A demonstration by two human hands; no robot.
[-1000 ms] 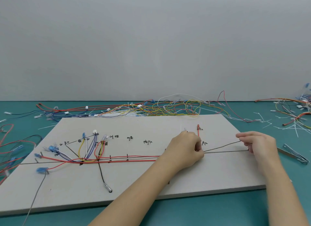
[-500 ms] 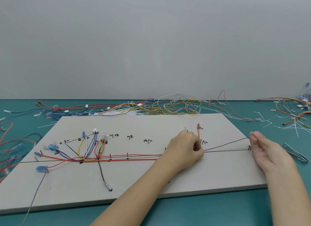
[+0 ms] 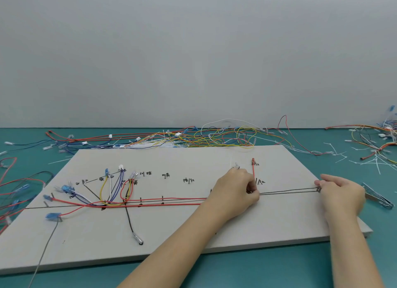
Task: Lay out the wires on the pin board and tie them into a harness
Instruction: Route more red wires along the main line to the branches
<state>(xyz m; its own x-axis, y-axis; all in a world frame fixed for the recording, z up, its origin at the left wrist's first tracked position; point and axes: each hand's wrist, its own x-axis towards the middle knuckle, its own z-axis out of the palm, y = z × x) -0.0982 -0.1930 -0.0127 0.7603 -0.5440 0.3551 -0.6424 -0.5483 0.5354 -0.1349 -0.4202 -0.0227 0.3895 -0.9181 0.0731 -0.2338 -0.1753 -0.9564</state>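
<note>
A light grey pin board (image 3: pixel 193 234) lies on the teal table. Red, yellow, white, purple and dark wires fan out at its left (image 3: pixel 111 191) and run rightward as a bundle (image 3: pixel 163 202). My left hand (image 3: pixel 234 191) pinches that bundle near the board's middle right, beside a short red wire (image 3: pixel 253 171) that runs up to a pin. A dark brown wire (image 3: pixel 287 192) stretches in two parallel strands from there to my right hand (image 3: pixel 341 195), whose fingers are closed on its end at the board's right edge.
A tangle of loose coloured wires (image 3: pixel 214 137) lies behind the board. More wires sit at the far left (image 3: pixel 12 191) and far right (image 3: pixel 378 141). White cable ties (image 3: pixel 373 161) are scattered at the right. A metal cutter (image 3: pixel 378 197) lies beside my right hand.
My right hand opened, moved slightly right, then closed on the brown wire's end; the two strands now lie straight and parallel. My left hand stayed in place.
</note>
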